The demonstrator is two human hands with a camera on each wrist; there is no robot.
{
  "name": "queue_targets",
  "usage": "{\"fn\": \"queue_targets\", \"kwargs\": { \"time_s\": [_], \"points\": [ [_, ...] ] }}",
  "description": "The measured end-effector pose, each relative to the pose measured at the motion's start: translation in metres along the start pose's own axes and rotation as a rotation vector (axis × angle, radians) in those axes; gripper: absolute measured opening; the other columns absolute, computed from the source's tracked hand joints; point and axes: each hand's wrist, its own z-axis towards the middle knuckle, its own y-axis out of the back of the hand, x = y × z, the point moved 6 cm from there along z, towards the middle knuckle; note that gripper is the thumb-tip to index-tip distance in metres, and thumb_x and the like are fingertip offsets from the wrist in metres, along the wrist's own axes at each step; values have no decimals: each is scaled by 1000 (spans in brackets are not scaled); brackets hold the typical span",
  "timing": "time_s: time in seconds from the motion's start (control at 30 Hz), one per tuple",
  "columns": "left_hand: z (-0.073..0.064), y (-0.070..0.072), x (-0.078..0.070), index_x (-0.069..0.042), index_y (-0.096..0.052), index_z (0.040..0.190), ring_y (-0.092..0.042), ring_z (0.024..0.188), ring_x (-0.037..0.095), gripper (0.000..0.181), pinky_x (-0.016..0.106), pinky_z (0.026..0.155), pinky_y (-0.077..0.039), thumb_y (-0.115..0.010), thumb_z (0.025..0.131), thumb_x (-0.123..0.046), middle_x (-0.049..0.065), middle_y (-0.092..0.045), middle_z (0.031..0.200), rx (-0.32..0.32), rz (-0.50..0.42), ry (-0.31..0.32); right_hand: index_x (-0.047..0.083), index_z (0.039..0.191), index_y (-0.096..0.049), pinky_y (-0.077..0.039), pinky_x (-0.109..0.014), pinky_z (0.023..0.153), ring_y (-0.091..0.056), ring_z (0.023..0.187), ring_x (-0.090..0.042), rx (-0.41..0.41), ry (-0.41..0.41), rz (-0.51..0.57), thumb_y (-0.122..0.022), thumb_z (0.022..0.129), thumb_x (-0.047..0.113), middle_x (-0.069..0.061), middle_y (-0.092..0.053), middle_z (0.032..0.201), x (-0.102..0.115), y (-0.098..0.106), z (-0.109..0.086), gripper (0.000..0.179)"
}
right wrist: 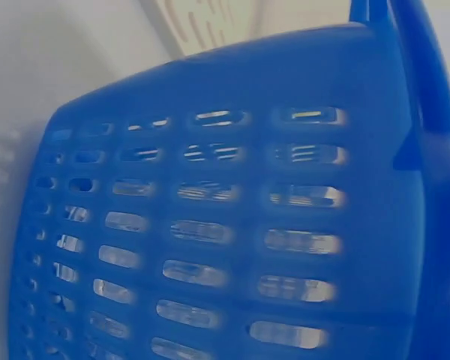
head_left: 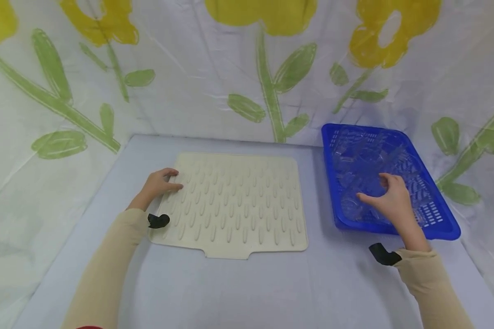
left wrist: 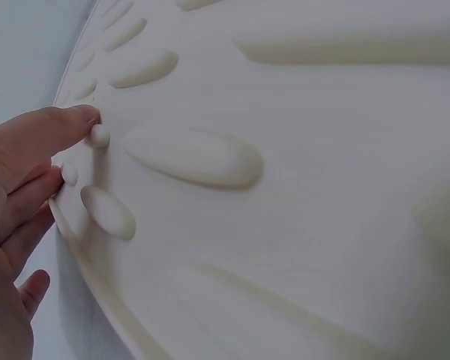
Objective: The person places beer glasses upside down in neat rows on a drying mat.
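Observation:
A cream draining mat [head_left: 238,201] with rows of raised oval bumps lies on the table, its short tab towards me. My left hand [head_left: 158,183] rests at its left edge, thumb and fingers spread apart. In the left wrist view, fingertips [left wrist: 82,114] touch the mat's surface [left wrist: 300,165] beside small bumps. Over the blue plastic basket [head_left: 331,183] is my right hand [head_left: 394,201], its thumb and fingers parted with nothing between them. Several clear, see-through pieces [head_left: 354,155] lie inside the basket. Only the slotted basket wall [right wrist: 232,82] shows up close in the right wrist view; the hand is hidden there.
The pale table [head_left: 271,288] extends in front of the mat and basket. Behind it hangs a white sheet [head_left: 181,91] painted with yellow flowers, close against the table's back edge. Black wrist mounts [head_left: 383,254] stick out by both sleeves.

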Motion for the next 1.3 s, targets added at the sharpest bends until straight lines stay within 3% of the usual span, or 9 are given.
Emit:
{"fn": "queue_targets", "kwargs": {
  "time_s": [0.43,0.8,1.03,1.3],
  "points": [
    [-3,0,-4,1,-53,118,-34,119,40,55,48,98,-25,-70,76,-29,24,-45,125,-16,20,-39,-15,130,-27,-34,-59,78,-35,105,-48,11,-38,-17,-68,76,40,-34,-32,119,0,11,0,87],
    [-6,2,3,2,-50,122,-32,121,39,57,47,99,-24,-69,79,-29,22,-44,127,-13,19,-7,-8,133,-30,-34,-59,77,-37,105,-44,-41,-61,-17,-68,75,43,-30,-36,120,-4,25,10,87],
    [-4,3,5,0,-50,122,-32,121,38,56,47,99,-24,-69,78,-30,21,-44,128,-27,-8,-4,-12,132,-27,-30,-59,84,-33,107,-47,-15,-69,47,-66,79,38,-33,-33,123,13,45,11,83],
    [-5,1,8,0,-51,121,-33,121,37,55,46,99,-24,-70,78,-28,20,-46,127,-42,-43,-5,-11,133,-27,-31,-59,83,-34,108,-46,-35,-109,21,-65,78,41,-33,-36,122,31,62,10,85]
  ]
}}
